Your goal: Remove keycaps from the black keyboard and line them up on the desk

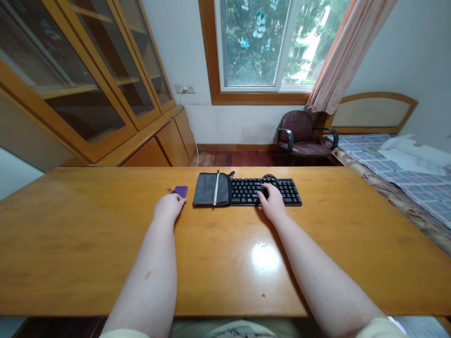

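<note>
A small flat purple item (181, 191) lies on the desk, with a dark bit and thin strands beside it. My left hand (169, 206) is closed at its near edge, the fingers curled and partly hidden. My right hand (274, 203) rests over the black keyboard (243, 191), thumb and fingers bent around a dark object (265, 192) on the keys; I cannot make out its kind. Just behind the fingers sits a coiled black cable (269, 178). A dark grey zip pouch (204, 190) overlaps the keyboard's left end, and a pale toothbrush (216, 188) lies upright across it.
The wooden desk (105, 244) spans the view. Behind it are glass-door cabinets (105, 65) at left, a window (257, 47), a brown armchair (299, 134) and a bed (394, 150) at right. A white cord (190, 122) hangs from a wall socket.
</note>
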{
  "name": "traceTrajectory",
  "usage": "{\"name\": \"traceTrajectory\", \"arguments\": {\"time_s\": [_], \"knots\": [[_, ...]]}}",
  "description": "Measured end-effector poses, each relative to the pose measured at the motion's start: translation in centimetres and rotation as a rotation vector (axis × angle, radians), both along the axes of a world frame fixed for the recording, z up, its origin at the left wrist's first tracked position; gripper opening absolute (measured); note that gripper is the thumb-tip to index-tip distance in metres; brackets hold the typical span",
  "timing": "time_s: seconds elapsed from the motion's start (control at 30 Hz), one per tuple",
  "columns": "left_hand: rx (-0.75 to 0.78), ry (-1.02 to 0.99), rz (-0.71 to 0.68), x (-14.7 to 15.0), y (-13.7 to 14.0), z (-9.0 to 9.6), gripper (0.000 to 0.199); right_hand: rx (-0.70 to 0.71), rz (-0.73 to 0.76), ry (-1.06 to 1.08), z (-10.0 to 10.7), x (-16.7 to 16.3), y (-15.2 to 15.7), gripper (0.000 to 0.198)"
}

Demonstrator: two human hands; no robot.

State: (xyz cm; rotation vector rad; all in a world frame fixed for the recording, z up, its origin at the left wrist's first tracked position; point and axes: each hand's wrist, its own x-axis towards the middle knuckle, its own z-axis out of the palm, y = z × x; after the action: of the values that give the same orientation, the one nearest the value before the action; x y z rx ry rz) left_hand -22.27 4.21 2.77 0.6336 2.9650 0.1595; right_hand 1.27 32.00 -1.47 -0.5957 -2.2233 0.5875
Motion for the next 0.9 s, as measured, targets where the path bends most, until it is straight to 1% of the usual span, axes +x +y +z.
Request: {"name": "traceTrajectory", "arguments": {"time_s": [0.1,0.27,0.37,0.43,0.53,0.6,0.67,0.73,0.8,0.83,0.9], "knots": [[0.009,0.023,-0.006,0.1,0.1,0.3,0.026,-0.001,0.000,0.004,-0.1,0.0,0.0,0.035],[0.085,0.203,-0.012,0.5,-0.1,0.9,0.027,-0.004,0.003,-0.005,-0.1,0.0,0.1,0.035],[0.111,0.253,-0.038,0.4,-0.3,0.9,0.028,-0.008,0.001,-0.006,-0.1,0.0,0.1,0.035],[0.094,0.219,-0.036,0.2,-0.4,0.7,0.027,-0.009,0.000,-0.012,0.0,0.0,0.0,0.035],[0.031,0.103,0.001,-0.4,-0.6,0.3,0.024,-0.013,-0.004,-0.020,0.0,0.0,0.0,0.034],[0.002,0.029,0.041,-0.6,-0.8,0.1,0.024,-0.014,0.000,-0.018,0.0,0.0,0.0,0.034],[0.013,-0.002,0.082,-0.6,-0.8,0.1,0.028,-0.013,0.007,-0.011,-0.1,0.0,0.0,0.035],[0.076,0.048,0.101,-0.1,-0.5,0.4,0.033,-0.010,0.009,-0.007,-0.1,0.0,0.1,0.035],[0.195,0.177,0.069,1.1,0.3,0.7,0.034,-0.007,0.007,-0.008,-0.1,-0.1,0.1,0.035],[0.269,0.248,0.029,2.0,0.9,0.8,0.034,-0.006,0.006,-0.010,-0.1,-0.1,0.1,0.035],[0.401,0.332,-0.117,3.9,2.5,0.7,0.033,-0.004,0.003,-0.012,0.0,-0.1,0.1,0.034]]}}
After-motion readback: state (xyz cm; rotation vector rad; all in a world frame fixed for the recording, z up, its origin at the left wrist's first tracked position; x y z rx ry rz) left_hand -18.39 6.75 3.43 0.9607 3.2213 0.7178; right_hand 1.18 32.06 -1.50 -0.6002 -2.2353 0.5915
